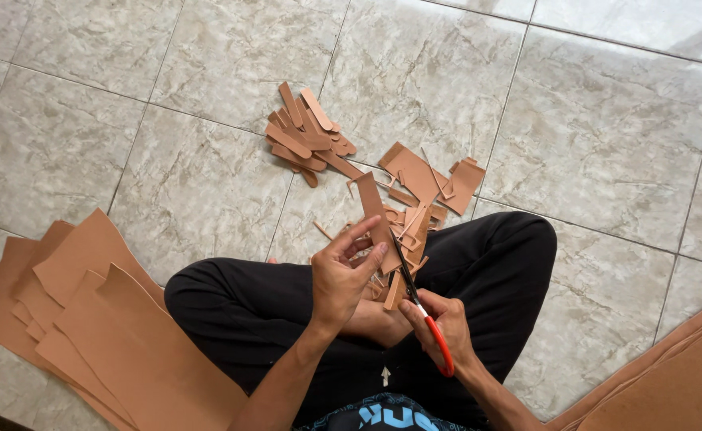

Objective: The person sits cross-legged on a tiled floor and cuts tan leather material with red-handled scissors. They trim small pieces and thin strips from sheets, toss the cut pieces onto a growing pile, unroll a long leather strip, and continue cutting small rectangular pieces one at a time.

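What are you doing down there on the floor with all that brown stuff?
A person sits cross-legged on a tiled floor, cutting thin brown sheet material. The left hand holds up a brown strip, and the right hand works red-handled scissors whose blades are at the strip's edge. A neat pile of rounded cut pieces lies ahead, with loose offcuts beside it. Big uncut sheets are stacked at the person's left, and more sheets lie at the right.
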`<state>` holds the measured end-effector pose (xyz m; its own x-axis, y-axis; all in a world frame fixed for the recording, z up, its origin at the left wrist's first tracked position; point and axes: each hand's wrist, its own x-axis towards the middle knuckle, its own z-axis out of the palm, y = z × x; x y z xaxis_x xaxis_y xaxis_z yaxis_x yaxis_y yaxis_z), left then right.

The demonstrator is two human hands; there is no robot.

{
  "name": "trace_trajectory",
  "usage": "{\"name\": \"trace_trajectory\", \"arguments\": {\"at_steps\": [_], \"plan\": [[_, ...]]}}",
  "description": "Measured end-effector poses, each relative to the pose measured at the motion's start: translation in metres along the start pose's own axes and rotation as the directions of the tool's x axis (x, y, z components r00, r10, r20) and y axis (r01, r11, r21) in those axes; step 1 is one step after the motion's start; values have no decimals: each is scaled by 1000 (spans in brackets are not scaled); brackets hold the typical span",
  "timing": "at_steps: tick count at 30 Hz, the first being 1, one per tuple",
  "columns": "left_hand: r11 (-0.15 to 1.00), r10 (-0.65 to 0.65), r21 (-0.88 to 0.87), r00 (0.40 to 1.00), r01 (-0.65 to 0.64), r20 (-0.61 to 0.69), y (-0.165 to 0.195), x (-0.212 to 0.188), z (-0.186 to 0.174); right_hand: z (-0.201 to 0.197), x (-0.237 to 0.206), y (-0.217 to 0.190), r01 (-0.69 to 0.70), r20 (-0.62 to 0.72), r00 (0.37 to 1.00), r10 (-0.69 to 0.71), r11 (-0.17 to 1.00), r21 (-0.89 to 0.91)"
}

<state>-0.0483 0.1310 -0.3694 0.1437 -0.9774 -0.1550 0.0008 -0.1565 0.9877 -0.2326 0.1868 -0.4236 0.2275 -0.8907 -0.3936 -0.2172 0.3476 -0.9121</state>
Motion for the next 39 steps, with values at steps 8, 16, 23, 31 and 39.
{"name": "trace_trajectory", "arguments": {"at_steps": [8, 16, 23, 31, 39], "plan": [[997, -58, -44, 998, 57, -25, 2, 5, 4, 0, -2, -3, 1, -18, 1000, -1, 1000, -10], [999, 38, -25, 999, -37, 32, 5, -10, 19, -6, 2, -10, 105, 6, 994, -107, 989, 108], [997, 24, -77, 999, -21, 29, 1, -13, 19, -3, -1, -6, -9, -33, 999, 13, 994, 112], [998, -20, -64, 1000, 21, 13, 4, -2, 16, -3, -6, 6, 34, -7, 999, -33, 993, 110], [996, -16, -89, 999, 18, 30, -1, -22, 28, -9, 2, 14, 196, -24, 980, -195, 962, 187]]}}
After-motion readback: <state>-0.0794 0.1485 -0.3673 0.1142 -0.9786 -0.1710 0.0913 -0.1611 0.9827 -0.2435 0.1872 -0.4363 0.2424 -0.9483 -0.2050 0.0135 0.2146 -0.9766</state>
